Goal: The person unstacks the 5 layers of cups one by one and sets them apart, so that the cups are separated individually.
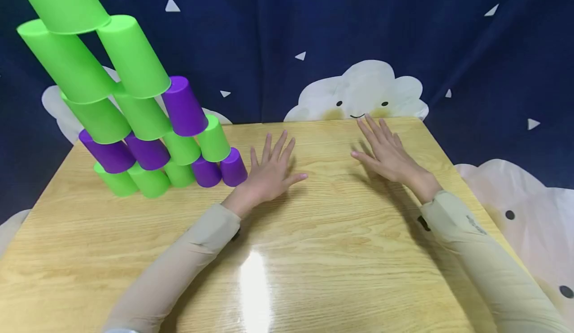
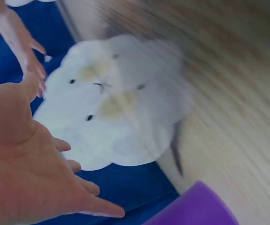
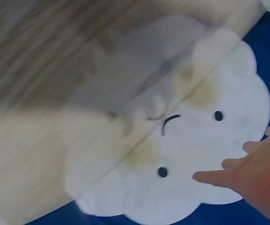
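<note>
Stacked cups take up the upper left of the head view, before a dark blue curtain, the largest thing there, which spans the top of the frame and drops down its right side. Next in size is a pale wooden table, spreading over the middle and bottom. On its far left part the stacked cups rise in rows of five, four, three, two and one, ten green and five purple, all upside down; the topmost is cut by the upper edge of the frame. Beige sleeves reach in from the lower left and lower right. Right of centre, a smiling white cloud on the curtain shows behind the table's far edge. At the centre of the frame is the left hand, fingers spread and released; the right hand, right of centre and well apart from the cups, has its fingers extended and released too. Whether either hand touches the wood, I cannot tell. Just beside the left hand is a purple cup, rightmost in the bottom row. Smallest are the white triangles scattered over the curtain.
</note>
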The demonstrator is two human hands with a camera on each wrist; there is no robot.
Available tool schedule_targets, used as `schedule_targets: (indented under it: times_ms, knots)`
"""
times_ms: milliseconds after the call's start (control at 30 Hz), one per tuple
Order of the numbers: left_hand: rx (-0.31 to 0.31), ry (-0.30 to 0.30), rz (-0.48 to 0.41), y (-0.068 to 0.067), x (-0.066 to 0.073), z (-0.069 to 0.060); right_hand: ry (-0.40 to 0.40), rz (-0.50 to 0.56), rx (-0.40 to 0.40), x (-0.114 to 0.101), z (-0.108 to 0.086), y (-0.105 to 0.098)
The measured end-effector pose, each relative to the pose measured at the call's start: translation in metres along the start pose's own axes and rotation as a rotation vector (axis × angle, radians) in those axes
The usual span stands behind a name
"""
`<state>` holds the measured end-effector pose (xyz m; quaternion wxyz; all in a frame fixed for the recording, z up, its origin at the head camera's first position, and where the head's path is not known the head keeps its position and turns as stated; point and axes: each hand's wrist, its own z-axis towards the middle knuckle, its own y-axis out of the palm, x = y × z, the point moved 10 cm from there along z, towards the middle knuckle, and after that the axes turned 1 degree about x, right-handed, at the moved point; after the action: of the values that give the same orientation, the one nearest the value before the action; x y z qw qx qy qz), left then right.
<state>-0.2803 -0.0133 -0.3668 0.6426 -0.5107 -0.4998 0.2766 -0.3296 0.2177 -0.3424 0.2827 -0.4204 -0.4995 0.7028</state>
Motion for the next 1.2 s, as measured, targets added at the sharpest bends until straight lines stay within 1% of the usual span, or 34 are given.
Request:
schedule_targets:
  times_ms: [133, 233, 367, 467, 533, 633, 800, 900, 1000, 1067, 1200]
  knots:
    - [-0.006, 0.068, -0.050, -0.008, 0.011, -0.022, -0.113, 0.069, 0.046, -0.027, 0.008, -0.009]
    - [-0.013, 0.120, -0.092, -0.014, 0.014, -0.042, -0.184, 0.122, 0.071, -0.048, 0.014, -0.016]
    - [-0.018, 0.169, -0.144, -0.023, 0.011, -0.069, -0.242, 0.204, 0.089, -0.073, 0.025, -0.025]
    - [-0.012, 0.187, -0.186, -0.030, 0.004, -0.091, -0.277, 0.264, 0.095, -0.093, 0.036, -0.031]
    - [0.002, 0.187, -0.212, -0.037, -0.004, -0.106, -0.306, 0.289, 0.109, -0.108, 0.043, -0.036]
    - [0.035, 0.168, -0.240, -0.046, -0.020, -0.129, -0.361, 0.334, 0.130, -0.131, 0.053, -0.042]
    - [0.074, 0.087, -0.303, -0.060, -0.054, -0.162, -0.452, 0.420, 0.151, -0.168, 0.070, -0.053]
    - [0.085, 0.019, -0.374, -0.069, -0.076, -0.179, -0.475, 0.456, 0.153, -0.186, 0.080, -0.058]
    - [0.111, -0.032, -0.424, -0.079, -0.096, -0.195, -0.485, 0.472, 0.152, -0.202, 0.089, -0.062]
    - [0.138, -0.059, -0.429, -0.085, -0.109, -0.206, -0.490, 0.494, 0.148, -0.214, 0.094, -0.067]
    - [0.201, -0.105, -0.411, -0.098, -0.133, -0.225, -0.491, 0.544, 0.133, -0.246, 0.096, -0.085]
